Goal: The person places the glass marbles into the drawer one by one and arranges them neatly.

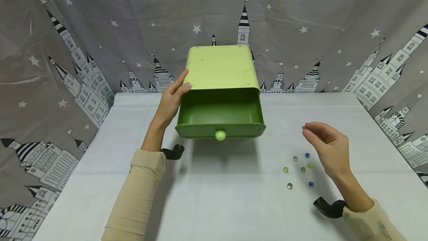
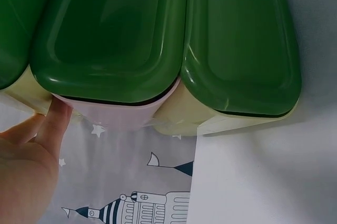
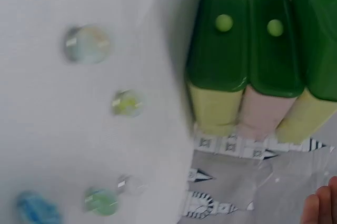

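Observation:
A stacked drawer unit stands on the table; its pale yellow top case (image 1: 219,66) shows in the head view. The green top drawer (image 1: 220,107) is pulled out, with nothing visible inside and a light green round knob (image 1: 220,135) in front. My left hand (image 1: 168,101) rests against the case's left side, thumb at its top front corner, fingers fairly straight. To the right, my right hand (image 1: 329,146) hovers above the table with thumb and index tips close together; whether they pinch anything is hidden. Below it lie several small glass beads, among them a blue bead (image 1: 311,184) and a green bead (image 1: 302,169).
Beneath the top case are a pink middle case (image 3: 266,111) and a yellow bottom case (image 3: 216,109), their green drawers pushed in. A white cloth (image 1: 227,203) covers the table. Behind hangs a grey curtain (image 1: 150,14) printed with castles and stars.

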Motion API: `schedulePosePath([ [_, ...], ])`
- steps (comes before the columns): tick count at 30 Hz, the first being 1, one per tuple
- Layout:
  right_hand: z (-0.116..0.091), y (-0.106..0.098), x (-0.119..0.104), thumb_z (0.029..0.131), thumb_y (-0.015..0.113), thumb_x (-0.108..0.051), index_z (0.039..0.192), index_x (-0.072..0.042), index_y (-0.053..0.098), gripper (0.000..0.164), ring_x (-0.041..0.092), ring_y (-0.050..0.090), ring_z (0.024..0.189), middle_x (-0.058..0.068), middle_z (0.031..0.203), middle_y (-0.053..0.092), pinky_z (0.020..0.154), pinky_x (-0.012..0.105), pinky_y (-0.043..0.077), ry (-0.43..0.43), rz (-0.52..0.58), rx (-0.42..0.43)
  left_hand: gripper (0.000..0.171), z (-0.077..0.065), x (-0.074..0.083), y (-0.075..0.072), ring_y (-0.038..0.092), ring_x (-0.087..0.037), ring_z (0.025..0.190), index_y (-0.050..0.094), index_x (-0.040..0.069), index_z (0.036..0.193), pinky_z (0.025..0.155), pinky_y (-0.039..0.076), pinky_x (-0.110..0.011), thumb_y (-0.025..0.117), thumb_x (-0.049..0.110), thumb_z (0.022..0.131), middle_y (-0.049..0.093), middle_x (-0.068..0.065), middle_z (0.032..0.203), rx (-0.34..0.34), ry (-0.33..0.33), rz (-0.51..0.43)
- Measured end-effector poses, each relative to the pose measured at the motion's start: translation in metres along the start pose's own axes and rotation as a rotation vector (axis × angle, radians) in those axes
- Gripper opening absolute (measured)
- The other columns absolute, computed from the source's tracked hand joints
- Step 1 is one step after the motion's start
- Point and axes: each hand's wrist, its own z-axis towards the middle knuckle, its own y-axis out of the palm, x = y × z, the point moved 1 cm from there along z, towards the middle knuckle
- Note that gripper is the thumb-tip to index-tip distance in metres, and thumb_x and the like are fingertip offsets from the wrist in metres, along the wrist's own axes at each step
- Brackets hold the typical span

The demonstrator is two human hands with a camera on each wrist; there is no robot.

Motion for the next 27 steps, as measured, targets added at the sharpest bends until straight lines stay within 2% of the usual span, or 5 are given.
schedulePosePath([
  [8,-0.007,-0.013,0.022,0.09,0.069,0.002,0.107,0.011,0.068,0.02,0.0,0.065,0.089,-0.015,0.095,0.069,0.077,0.011,0.05,0.052,-0.114,-0.006,0.054,-0.002,-0.003,-0.002,0.023,-0.008,0.145,0.038,0.018,0.153,0.117,0.022,-0.03,0.053,0.027,0.101,0.032,0.003,0.158,0.017,0.001,-0.005],
  [17,-0.014,-0.019,0.041,0.092,0.07,-0.006,0.109,0.01,0.067,0.024,0.0,0.063,0.09,-0.012,0.097,0.069,0.078,0.009,0.048,0.111,-0.164,-0.076,0.055,-0.003,-0.003,-0.003,0.023,-0.008,0.145,0.037,0.017,0.153,0.117,0.022,-0.03,0.053,0.028,0.102,0.032,0.003,0.158,0.015,0.013,0.008],
  [23,-0.018,-0.024,0.056,0.092,0.071,-0.011,0.111,0.007,0.069,0.026,-0.005,0.06,0.091,-0.017,0.097,0.067,0.078,0.007,0.046,0.146,-0.237,-0.105,0.055,-0.002,-0.003,-0.001,0.022,-0.008,0.145,0.036,0.017,0.154,0.117,0.023,-0.03,0.052,0.027,0.102,0.03,0.003,0.159,0.005,0.01,-0.01],
  [25,-0.02,-0.026,0.06,0.092,0.071,-0.012,0.112,0.005,0.07,0.026,-0.007,0.059,0.09,-0.016,0.098,0.067,0.078,0.007,0.044,0.145,-0.277,-0.114,0.055,-0.002,-0.003,0.0,0.022,-0.008,0.145,0.036,0.017,0.154,0.116,0.023,-0.03,0.052,0.028,0.102,0.03,0.003,0.159,0.003,0.009,-0.015],
  [27,-0.02,-0.027,0.063,0.093,0.071,-0.014,0.112,0.003,0.071,0.026,-0.01,0.057,0.09,-0.008,0.1,0.069,0.078,0.006,0.043,0.146,-0.319,-0.132,0.055,-0.001,-0.003,0.0,0.023,-0.008,0.145,0.036,0.018,0.154,0.116,0.023,-0.03,0.052,0.027,0.102,0.03,0.002,0.159,0.005,0.008,-0.017],
])
